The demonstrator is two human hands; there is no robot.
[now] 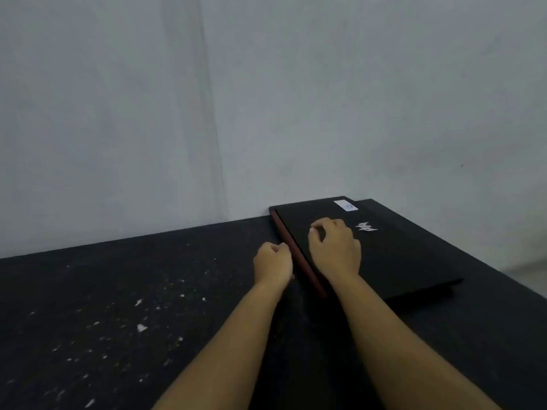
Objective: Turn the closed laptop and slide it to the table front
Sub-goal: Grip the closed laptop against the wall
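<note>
Lying flat at the far right corner of the dark speckled table (pixel 118 291), the closed black laptop (pixel 399 255) is touching the wall; curled right hand (pixel 336 250) is resting on its lid, left hand (pixel 272 263) is fisted beside its red edge, wide open tabletop lying leftward

Both forearms are bare to the frame's edge, the left grip (pixel 273 263) and right grip (pixel 336 247) ungloved

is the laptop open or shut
Shut: the laptop lies flat on the table, lid down with its logo facing up, no screen or keyboard showing.
</note>
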